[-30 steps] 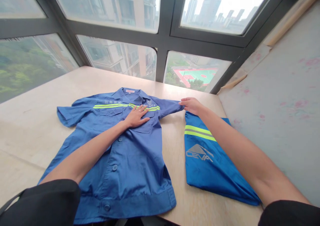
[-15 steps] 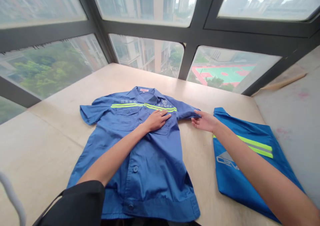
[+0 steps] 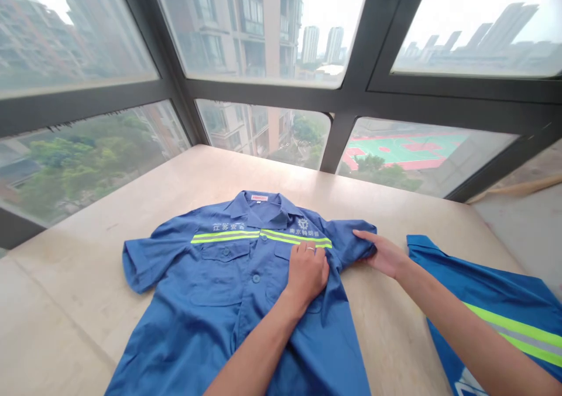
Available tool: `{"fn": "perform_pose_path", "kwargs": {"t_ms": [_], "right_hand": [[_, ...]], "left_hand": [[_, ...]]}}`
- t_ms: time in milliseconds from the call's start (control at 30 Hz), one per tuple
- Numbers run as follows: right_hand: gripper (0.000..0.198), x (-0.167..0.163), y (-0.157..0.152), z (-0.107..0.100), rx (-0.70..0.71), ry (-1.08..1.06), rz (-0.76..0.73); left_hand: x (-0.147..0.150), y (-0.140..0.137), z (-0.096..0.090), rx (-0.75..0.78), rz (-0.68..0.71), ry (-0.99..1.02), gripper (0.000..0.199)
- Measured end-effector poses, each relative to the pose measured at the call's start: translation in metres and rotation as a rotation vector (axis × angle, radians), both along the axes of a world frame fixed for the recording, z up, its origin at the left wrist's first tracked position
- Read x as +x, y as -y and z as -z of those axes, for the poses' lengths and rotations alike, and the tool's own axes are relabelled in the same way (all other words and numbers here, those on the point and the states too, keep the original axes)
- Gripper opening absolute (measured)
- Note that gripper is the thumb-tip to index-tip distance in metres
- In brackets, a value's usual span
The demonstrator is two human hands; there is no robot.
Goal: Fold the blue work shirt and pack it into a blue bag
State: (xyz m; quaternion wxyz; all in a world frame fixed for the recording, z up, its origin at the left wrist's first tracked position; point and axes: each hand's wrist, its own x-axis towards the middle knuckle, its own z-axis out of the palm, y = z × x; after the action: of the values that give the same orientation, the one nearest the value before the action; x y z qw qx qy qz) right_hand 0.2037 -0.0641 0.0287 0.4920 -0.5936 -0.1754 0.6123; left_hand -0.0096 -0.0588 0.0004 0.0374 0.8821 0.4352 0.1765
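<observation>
While the blue shirt (image 3: pixel 211 337) lies front up on the pale desk (image 3: pixel 57 308), with its collar (image 3: pixel 241 206) toward the far side and its lower part running out of view at the near edge, the left hand (image 3: pixel 308 273) rests on the right half of its chest, over the right pocket (image 3: pixel 283 251) and just nearer than the yellow-green stripe (image 3: pixel 223 237); the fingers of this hand are curled and a ring (image 3: pixel 311 248) shows on one of them; whether the left grip pinches any cloth cannot be told, since the fingertips are tucked out of sight; the right hand (image 3: pixel 381 252) is at the outer end of the right sleeve (image 3: pixel 345 237), its grip pinching the hem with the thumb on top and the other fingers partly hidden by the cloth; the left sleeve (image 3: pixel 147 261) lies spread out to the left; to the right of the shirt and apart from it is a second blue garment (image 3: pixel 465 279), partly out of view, with a reflective band (image 3: pixel 522 334) across it; the right forearm (image 3: pixel 465 326) passes over this garment; grey window frames (image 3: pixel 263 92) stand along the far side of the desk
</observation>
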Motion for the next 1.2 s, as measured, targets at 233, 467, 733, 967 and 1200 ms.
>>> {"fn": "perform_pose_path", "kwargs": {"t_ms": [233, 467, 733, 967, 1200], "right_hand": [[0.033, 0.009, -0.009, -0.001, 0.05, 0.148, -0.012], [0.04, 0.03, 0.002, -0.015, 0.115, 0.358, 0.029], [0.023, 0.04, 0.024, -0.008, 0.049, 0.176, 0.023], [0.039, 0.017, 0.053, -0.019, 0.196, 0.084, -0.298], [0.04, 0.024, 0.048, -0.007, 0.113, 0.47, -0.238]], "left_hand": [[0.002, -0.008, 0.015, -0.014, -0.037, 0.142, 0.028], [0.003, -0.008, 0.021, -0.013, 0.008, 0.06, 0.053], [0.004, -0.005, 0.017, -0.078, -0.055, 0.047, 0.07], [0.003, -0.007, 0.014, -0.133, -0.047, 0.017, 0.088], [0.002, -0.008, 0.013, -0.14, -0.025, 0.003, 0.086]]}}
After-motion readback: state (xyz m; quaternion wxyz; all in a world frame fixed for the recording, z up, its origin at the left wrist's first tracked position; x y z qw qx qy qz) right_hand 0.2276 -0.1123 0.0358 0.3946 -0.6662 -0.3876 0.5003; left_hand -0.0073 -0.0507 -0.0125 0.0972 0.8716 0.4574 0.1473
